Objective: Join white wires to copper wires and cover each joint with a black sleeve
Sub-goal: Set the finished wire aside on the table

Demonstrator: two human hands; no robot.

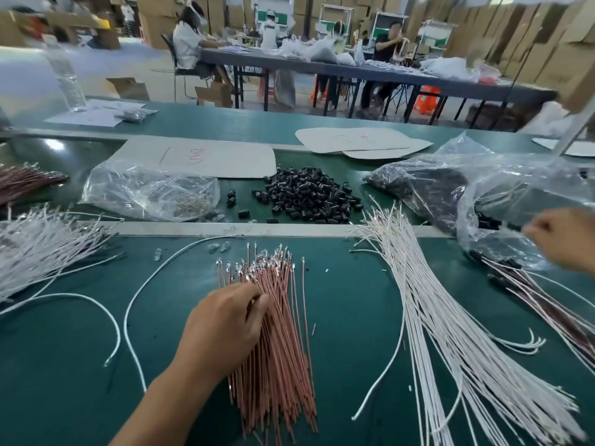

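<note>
Left hand (pixel 225 323) has its fingers curled into the copper wires (pixel 277 336), a thin pinkish fanned bundle with metal tips, at centre front. Right hand (pixel 563 239) is at the far right edge against a crinkled clear plastic bag (pixel 502 201); it is blurred, so its grip cannot be told. Long limp white wires (pixel 450 317) lie to the right. Small tubular black sleeves (pixel 306 194) are heaped behind. The table (pixel 347 317) has a smooth green mat. In the warehouse room, workers sit at a long table (pixel 322 67) among stacked cardboard boxes.

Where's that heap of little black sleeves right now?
In the head view, the heap of small black plastic sleeves lies mid-table, between a crumpled clear plastic bag on its left and the fanned white wires on its right.
</note>
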